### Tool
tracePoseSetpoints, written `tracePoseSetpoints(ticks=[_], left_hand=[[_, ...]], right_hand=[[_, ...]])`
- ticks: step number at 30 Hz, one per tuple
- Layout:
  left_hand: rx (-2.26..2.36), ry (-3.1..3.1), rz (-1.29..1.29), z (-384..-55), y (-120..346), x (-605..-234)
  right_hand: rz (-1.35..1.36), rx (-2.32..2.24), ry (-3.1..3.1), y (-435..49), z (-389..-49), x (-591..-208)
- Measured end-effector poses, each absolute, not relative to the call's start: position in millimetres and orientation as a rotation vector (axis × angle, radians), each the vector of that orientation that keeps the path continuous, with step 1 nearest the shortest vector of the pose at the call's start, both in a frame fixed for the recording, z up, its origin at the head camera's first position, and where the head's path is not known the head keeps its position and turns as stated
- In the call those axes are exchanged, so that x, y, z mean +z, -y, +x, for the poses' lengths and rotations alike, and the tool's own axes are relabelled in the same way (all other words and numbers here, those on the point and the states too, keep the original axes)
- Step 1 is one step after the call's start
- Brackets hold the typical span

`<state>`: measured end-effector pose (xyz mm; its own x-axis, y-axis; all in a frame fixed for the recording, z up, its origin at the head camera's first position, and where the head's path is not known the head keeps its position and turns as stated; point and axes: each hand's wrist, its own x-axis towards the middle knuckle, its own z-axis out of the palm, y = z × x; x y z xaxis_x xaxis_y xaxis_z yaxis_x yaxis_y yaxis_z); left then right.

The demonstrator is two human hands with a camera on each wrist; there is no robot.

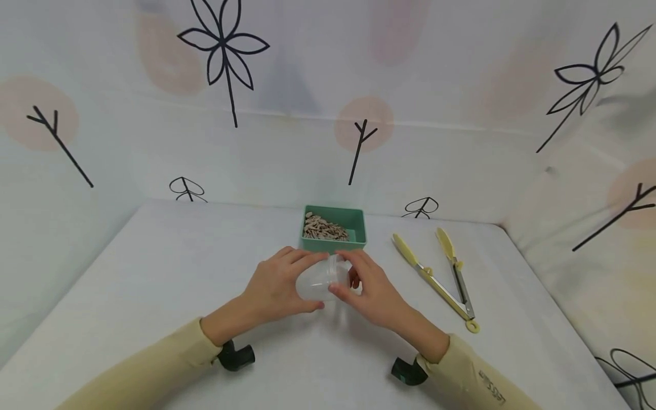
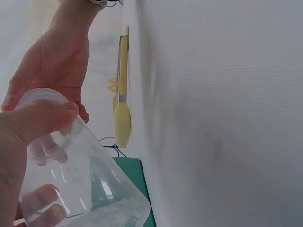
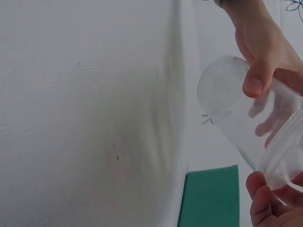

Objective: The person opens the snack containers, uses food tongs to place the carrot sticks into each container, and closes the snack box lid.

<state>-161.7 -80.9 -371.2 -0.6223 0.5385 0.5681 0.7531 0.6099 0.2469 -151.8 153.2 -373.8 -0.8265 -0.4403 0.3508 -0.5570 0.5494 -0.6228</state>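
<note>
A clear plastic jar (image 1: pixel 311 283) is held sideways over the table, its mouth turned to the right. My left hand (image 1: pixel 277 286) grips the jar's body, thumb below and fingers over the top in the head view. At the mouth end, my right hand (image 1: pixel 378 291) pinches the ribbed rim between thumb and fingers. The right wrist view shows the fingertips (image 3: pixel 259 194) right at that rim, with the jar's see-through wall (image 3: pixel 227 94) beyond. Through the jar (image 2: pixel 109 189) in the left wrist view, my left fingers show behind it; whether a lid sits on the mouth I cannot tell.
Just behind the hands stands a green rectangular box (image 1: pixel 333 245) holding a heap of brownish, seed-like pieces (image 1: pixel 324 228). Yellow-tipped metal tongs (image 1: pixel 443 287) lie spread on the white table (image 1: pixel 205 250) to the right. A patterned cloth (image 1: pixel 287 154) hangs behind.
</note>
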Motion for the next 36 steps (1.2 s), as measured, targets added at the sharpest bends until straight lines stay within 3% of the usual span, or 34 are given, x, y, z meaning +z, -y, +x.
tracePoseSetpoints(ticks=[18, 31, 36], left_hand=[[-0.864, 2.468, -1.115, -164, 84, -371], [-0.460, 2.240, -1.199, -165, 84, -371], [-0.463, 2.239, -1.209, -163, 83, -372]], right_hand=[[1.142, 0.880, 2.482, -161, -150, -383], [0.749, 1.092, 2.734, -161, -144, -369], [0.717, 1.162, 2.787, -162, -142, -365]])
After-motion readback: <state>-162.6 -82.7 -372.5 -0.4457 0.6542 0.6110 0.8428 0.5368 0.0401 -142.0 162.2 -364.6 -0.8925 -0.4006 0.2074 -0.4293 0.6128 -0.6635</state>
